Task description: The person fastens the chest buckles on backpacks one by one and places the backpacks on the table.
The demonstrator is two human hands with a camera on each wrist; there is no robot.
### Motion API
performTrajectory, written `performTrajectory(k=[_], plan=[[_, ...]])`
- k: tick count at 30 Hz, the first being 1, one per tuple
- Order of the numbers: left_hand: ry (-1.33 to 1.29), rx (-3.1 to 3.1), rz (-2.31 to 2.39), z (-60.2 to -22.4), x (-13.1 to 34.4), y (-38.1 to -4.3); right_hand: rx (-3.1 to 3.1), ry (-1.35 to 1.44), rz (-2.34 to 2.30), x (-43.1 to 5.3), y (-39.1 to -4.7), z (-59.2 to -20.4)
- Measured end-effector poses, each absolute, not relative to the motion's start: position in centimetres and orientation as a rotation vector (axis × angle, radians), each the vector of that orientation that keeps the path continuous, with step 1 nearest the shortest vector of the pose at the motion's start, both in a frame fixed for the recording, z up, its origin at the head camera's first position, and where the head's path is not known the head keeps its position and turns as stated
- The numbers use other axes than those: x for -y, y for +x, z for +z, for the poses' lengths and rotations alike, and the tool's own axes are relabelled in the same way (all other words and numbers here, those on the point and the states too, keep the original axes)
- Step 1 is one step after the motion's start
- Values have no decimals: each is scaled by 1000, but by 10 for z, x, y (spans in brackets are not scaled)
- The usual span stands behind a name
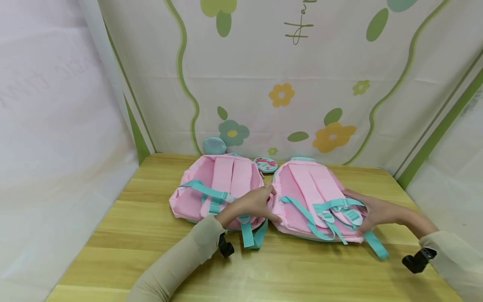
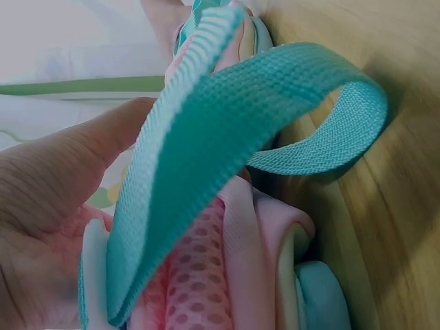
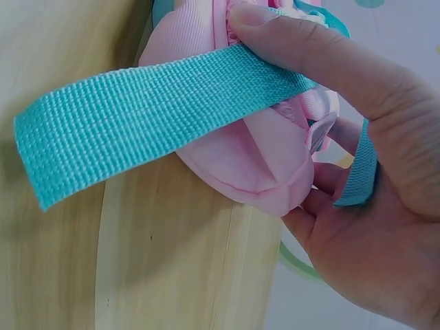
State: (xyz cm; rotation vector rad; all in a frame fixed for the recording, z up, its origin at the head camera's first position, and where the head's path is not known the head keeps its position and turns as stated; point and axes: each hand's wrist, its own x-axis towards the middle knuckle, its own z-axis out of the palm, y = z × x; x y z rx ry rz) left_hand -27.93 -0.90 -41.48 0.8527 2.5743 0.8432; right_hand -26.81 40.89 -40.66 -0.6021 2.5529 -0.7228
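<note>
Two pink backpacks lie side by side on the table, shoulder straps facing up. My left hand (image 1: 258,203) reaches across the left backpack (image 1: 200,172) and holds the left side of the right backpack (image 1: 320,176), thumb at its near corner. On the opposite side, my right hand (image 1: 377,209) grips the same backpack by its lower right corner. In the right wrist view the thumb presses on the pink fabric and a turquoise webbing strap (image 3: 158,124), with the fingers around the side. A turquoise strap (image 2: 206,151) loops up in front of the left wrist camera, partly hiding that hand.
A round light-blue pouch (image 1: 215,145) sits behind the left backpack. Between the bags' tops lies a small patterned oval pouch (image 1: 266,164). The wooden table (image 1: 113,251) ends at a floral curtain (image 1: 241,63), with white cloth hanging on both sides.
</note>
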Motion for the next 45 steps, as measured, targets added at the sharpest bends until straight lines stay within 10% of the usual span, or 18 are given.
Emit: performTrajectory(k=[45], plan=[[942, -2688, 870, -390, -7, -290, -2522, -667, -724, -383, -274, -408]])
